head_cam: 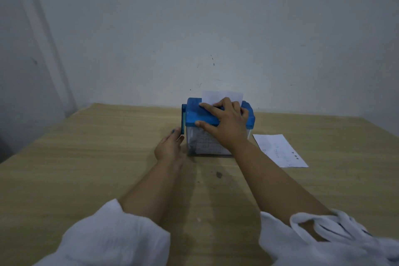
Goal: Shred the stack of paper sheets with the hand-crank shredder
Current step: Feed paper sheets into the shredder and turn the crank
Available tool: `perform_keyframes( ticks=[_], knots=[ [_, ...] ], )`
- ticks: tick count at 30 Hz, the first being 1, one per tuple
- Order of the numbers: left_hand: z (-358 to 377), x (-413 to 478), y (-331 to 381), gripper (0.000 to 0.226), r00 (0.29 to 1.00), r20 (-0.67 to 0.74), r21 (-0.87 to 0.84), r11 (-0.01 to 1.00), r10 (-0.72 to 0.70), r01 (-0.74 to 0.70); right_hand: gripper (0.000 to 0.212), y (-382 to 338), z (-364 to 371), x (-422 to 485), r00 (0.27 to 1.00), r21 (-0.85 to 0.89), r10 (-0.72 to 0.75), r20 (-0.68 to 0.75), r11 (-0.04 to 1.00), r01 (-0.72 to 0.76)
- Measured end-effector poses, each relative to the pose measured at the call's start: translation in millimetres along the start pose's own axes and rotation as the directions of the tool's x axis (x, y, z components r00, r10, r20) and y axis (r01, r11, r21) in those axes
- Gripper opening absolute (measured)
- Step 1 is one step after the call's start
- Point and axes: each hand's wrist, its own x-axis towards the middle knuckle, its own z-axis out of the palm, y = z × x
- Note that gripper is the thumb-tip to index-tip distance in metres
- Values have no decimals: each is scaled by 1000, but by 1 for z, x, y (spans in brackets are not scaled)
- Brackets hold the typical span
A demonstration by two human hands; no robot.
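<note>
A small hand-crank shredder (195, 114) with a blue lid and a clear bin stands at the far middle of the wooden table (86, 157). Shredded paper fills the bin (205, 144). A white sheet (222, 96) sticks upright out of the lid's slot. My right hand (226, 123) lies over the blue lid, fingers spread across the top and thumb down the front edge. My left hand (169, 147) is at the shredder's left side, its fingers around the knob of the blue crank (183, 119), which hangs downward.
A stack of white sheets (280, 150) with faint print lies flat on the table just right of the shredder. A grey wall rises right behind the table's far edge. White sleeves cover both forearms near the camera.
</note>
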Motion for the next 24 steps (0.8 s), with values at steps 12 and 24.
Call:
perform_keyframes(
  ticks=[12, 24],
  knots=[
    [43, 44, 38, 10, 990, -84, 160, 979, -116, 128, 57, 5, 14, 2, 987, -32, -60, -147, 998, 56],
    [63, 30, 73, 74, 964, 77, 648, 747, -256, 146, 57, 5, 14, 2, 990, -21, -36, -134, 999, 34]
  ],
)
